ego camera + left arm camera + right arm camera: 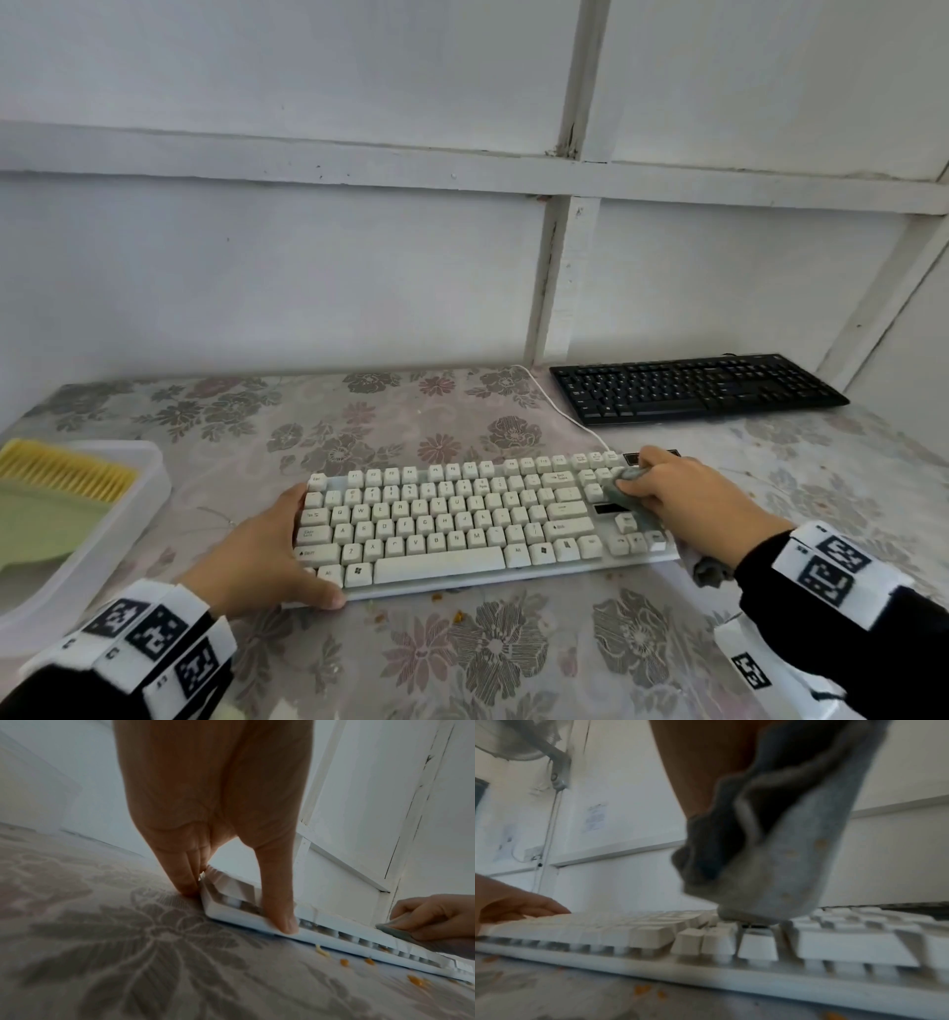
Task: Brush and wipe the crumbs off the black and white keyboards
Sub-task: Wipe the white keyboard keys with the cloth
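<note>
The white keyboard [462,519] lies mid-table, on a floral cloth. My left hand [287,545] steadies its near-left corner: straight fingers [185,882] press the left end and the thumb [282,919] lies on the front edge. My right hand [678,488] grips a bunched grey cloth [624,485], which presses onto the keys at the keyboard's right end [770,923]. Specks cling to the cloth [790,862]. Orange crumbs [457,614] lie on the table just in front of the keyboard. The black keyboard [693,388] sits at the back right, untouched.
A clear plastic tub [154,462] at the left edge holds a green dustpan [46,524] and a yellow-bristled brush [67,470]. The white keyboard's cable [560,411] runs back towards the wall. White panelled walls close the table at the back and right.
</note>
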Demonstrator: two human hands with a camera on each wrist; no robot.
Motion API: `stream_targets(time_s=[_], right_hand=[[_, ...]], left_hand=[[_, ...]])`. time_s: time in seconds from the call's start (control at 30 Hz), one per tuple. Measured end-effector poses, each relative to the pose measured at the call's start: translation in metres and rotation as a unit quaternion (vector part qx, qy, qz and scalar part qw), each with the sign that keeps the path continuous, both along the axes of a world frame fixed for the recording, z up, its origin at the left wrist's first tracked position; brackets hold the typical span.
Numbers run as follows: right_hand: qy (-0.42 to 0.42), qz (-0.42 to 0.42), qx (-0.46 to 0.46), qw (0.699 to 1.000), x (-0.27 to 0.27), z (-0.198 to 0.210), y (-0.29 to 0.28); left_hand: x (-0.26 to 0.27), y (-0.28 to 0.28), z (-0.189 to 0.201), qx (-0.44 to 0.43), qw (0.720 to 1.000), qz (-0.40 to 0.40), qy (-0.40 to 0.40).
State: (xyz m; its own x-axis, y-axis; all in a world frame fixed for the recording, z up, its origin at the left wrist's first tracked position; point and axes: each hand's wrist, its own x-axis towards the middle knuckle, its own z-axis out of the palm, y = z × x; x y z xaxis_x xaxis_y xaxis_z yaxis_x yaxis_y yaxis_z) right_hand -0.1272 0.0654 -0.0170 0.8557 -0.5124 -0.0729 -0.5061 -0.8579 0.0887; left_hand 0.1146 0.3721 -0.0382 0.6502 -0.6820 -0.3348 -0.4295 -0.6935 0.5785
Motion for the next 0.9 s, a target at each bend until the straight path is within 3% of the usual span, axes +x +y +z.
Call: stream_targets(time_s=[0.13, 0.23, 0.33, 0.5, 0.9], right_hand=[[-0.01, -0.004, -0.012, 1.0, 0.007, 0.005, 0.003], [-0.065, 0.034, 0.017, 0.997, 0.019, 0.011, 0.013], [-0.052, 0.065, 0.033, 0.996, 0.026, 0.004, 0.021], [-0.056, 0.047, 0.056, 0.996, 0.012, -0.001, 0.017], [-0.027, 0.007, 0.015, 1.0, -0.005, -0.002, -0.01]], left_hand=[[0.004, 0.001, -0.005, -0.01, 1.0, -0.003, -0.009], [0.005, 0.001, -0.006, -0.008, 1.0, 0.002, -0.007], [0.005, 0.001, -0.006, -0.015, 1.0, 0.002, -0.002], [0.004, 0.001, -0.005, -0.015, 1.0, 0.001, 0.016], [0.004, 0.001, -0.006, -0.03, 0.999, 0.015, 0.021]])
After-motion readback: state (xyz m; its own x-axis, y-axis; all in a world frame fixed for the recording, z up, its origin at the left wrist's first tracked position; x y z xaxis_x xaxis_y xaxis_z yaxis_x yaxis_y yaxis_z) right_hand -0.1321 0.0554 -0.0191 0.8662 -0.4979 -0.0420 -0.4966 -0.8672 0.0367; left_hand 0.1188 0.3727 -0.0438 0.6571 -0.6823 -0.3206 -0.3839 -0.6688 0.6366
